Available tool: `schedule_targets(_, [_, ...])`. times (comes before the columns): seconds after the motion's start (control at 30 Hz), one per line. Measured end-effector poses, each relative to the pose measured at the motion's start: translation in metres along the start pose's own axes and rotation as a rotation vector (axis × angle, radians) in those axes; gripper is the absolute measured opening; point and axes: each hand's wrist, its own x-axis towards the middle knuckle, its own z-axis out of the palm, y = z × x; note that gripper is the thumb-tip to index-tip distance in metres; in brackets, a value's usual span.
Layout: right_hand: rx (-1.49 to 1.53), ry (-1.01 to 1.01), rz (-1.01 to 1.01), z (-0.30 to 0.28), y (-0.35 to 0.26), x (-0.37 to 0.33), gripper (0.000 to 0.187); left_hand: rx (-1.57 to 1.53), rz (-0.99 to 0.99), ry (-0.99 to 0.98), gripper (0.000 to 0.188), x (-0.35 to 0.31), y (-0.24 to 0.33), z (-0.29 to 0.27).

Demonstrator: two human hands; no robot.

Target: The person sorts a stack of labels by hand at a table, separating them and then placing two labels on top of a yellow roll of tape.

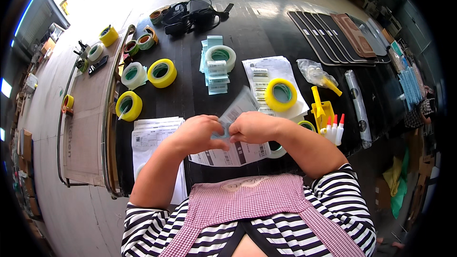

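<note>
Label sheet [238, 156], white with grey and black print, sits at the near side of the black table [190, 97], below and partly behind both hands. Clear plastic sleeve [243, 103] slants up and away from between the hands; printing shows through it.

Right hand [255, 127]: fingers curled, thumb and index fingertip pressed together, pinching the lower part of the sleeve. Left hand [202, 132]: fingers bent, thumb set apart from the index finger, tips close to the same sleeve; cannot tell whether they grip it.

Surroundings: printed papers [151, 138] lie partly under the left forearm. Right of the sleeve, a yellow tape roll [270, 97] rests on a paper stack [267, 64], overlapping a strip of barcode labels [260, 84]. Farther off, a clear tape roll [231, 59] lies on pale blue labels [217, 84]. Near the right forearm: white bottles with red caps [340, 134], beside a yellow plastic holder [324, 109]. Far right: plastic-wrapped tube [358, 109]; beyond it, flat black panels [314, 43], overlapping.
</note>
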Motion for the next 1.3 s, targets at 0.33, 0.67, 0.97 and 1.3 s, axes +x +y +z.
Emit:
schedule_targets(0.33, [0.361, 0.11, -0.033, 0.011, 0.02, 0.002, 0.02, -0.26, 0.119, 0.057, 0.011, 0.016, -0.007, 0.018])
schedule_targets(0.67, [0.512, 0.159, -0.028, 0.022, 0.027, 0.003, 0.019, -0.157, 0.144, 0.171, 0.011, 0.014, -0.006, 0.024])
schedule_targets(0.97, [0.4, -0.02, 0.074, 0.006, 0.035, -0.006, 0.024, -0.25, -0.179, -0.218, 0.033, 0.014, -0.014, 0.001])
schedule_targets(1.3, [0.445, -0.024, 0.059, 0.012, 0.053, -0.008, 0.037, -0.308, -0.301, -0.192, 0.021, -0.003, -0.026, 0.001])
